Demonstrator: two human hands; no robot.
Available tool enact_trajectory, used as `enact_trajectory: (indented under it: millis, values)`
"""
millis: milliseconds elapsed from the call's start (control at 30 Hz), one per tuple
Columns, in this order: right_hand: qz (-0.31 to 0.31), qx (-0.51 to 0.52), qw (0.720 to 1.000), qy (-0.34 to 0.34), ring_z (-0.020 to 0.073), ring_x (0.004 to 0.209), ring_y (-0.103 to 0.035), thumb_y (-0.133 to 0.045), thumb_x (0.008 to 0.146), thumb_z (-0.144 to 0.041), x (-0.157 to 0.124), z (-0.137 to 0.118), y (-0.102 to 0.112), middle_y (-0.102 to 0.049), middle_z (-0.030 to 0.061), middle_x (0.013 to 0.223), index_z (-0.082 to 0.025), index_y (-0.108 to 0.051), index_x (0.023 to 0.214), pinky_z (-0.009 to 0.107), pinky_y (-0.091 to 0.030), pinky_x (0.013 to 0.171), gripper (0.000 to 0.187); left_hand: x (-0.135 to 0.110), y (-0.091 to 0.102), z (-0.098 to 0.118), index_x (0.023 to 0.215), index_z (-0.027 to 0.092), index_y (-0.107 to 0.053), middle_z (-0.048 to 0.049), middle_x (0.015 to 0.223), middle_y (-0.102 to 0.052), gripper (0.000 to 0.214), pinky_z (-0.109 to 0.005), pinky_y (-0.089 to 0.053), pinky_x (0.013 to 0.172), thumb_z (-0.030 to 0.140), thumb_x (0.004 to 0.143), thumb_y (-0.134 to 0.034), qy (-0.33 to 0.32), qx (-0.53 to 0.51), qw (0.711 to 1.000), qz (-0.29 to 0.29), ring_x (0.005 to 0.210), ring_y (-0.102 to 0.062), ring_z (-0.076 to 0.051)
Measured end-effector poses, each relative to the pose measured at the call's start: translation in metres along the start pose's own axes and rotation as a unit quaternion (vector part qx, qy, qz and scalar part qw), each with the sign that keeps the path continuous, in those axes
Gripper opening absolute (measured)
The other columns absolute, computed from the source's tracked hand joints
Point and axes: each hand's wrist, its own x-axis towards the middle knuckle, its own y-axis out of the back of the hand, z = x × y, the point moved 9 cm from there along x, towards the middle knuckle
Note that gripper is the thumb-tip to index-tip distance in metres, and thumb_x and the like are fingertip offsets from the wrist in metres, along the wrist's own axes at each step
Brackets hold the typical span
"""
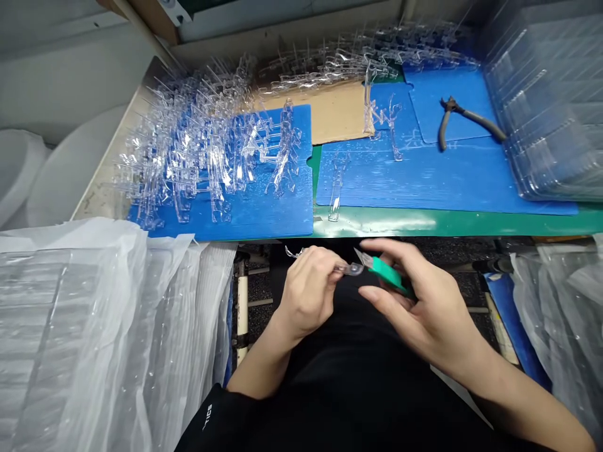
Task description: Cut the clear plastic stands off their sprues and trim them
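Bench edge point(494, 232) cuts across the view, and right below it, over a black shirt point(358, 376), the action is all in the hands: the left hand point(308, 295) pinches a small clear plastic part point(351, 269) between thumb and fingers, gripping it near its stem, with a thin spur point(293, 253) poking out beyond the knuckles; the right hand point(417, 301) has its fingers curled shut round a green-handled trimming knife point(386, 274), its blade point(360, 255) right beside the part, though whether they touch is hard to call from here. That part looks light, stiff and brittle, slick too, so the thick stem is the place to hold, not the fine spurs. Beyond, on a green mat point(377, 223), blue boards point(414, 179) carry heaps of matching clear parts point(202, 144), with side cutters point(464, 122) lying at the far right and a stack of clear trays point(541, 107) past them.
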Motion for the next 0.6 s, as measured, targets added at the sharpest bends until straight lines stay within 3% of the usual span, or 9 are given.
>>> enact_trajectory:
  millis: [67, 200, 400, 600]
  values:
    - [-0.004, -0.052, 0.999, -0.007, 0.0194, 0.092, -0.075, -0.059, 0.114, -0.032, -0.002, -0.002, 0.003, -0.074, 0.0075, 0.115, -0.021, -0.058, 0.138, 0.029, -0.056, 0.075, 0.027, -0.004, 0.007, -0.008, 0.117, 0.02, -0.058, -0.0055, 0.093, -0.067, 0.011, -0.036, -0.053, 0.079, 0.025, 0.113, -0.05, 0.018, -0.006, 0.999, 0.046, 0.085, -0.063, -0.019]
    - [-0.036, -0.122, 0.992, 0.017, 0.0163, 0.074, -0.07, -0.047, 0.117, -0.024, -0.009, -0.009, 0.0, -0.068, 0.0036, 0.098, -0.021, -0.059, 0.126, 0.03, -0.052, 0.068, 0.016, -0.006, 0.016, -0.013, 0.107, 0.021, -0.058, -0.0014, 0.084, -0.061, 0.021, -0.035, -0.047, 0.076, 0.04, 0.114, -0.051, 0.015, 0.008, 0.995, 0.094, 0.078, -0.058, -0.017]
    - [-0.058, -0.124, 0.99, 0.033, 0.0128, 0.061, -0.061, -0.046, 0.118, -0.026, -0.013, -0.017, -0.01, -0.066, 0.0027, 0.096, -0.021, -0.06, 0.123, 0.029, -0.042, 0.055, 0.016, 0.001, 0.023, -0.002, 0.104, 0.021, -0.059, 0.0012, 0.078, -0.06, 0.017, -0.035, -0.045, 0.075, 0.034, 0.114, -0.055, -0.034, 0.067, 0.988, 0.131, 0.07, -0.058, -0.015]
    - [-0.077, -0.102, 0.991, 0.026, 0.0129, 0.058, -0.058, -0.044, 0.119, -0.029, -0.012, -0.017, -0.014, -0.064, 0.0018, 0.091, -0.02, -0.063, 0.12, 0.029, -0.042, 0.053, 0.021, 0.004, 0.025, 0.003, 0.103, 0.021, -0.06, 0.0022, 0.077, -0.063, 0.016, -0.033, -0.045, 0.074, 0.033, 0.113, -0.058, -0.054, 0.083, 0.985, 0.143, 0.068, -0.061, -0.013]
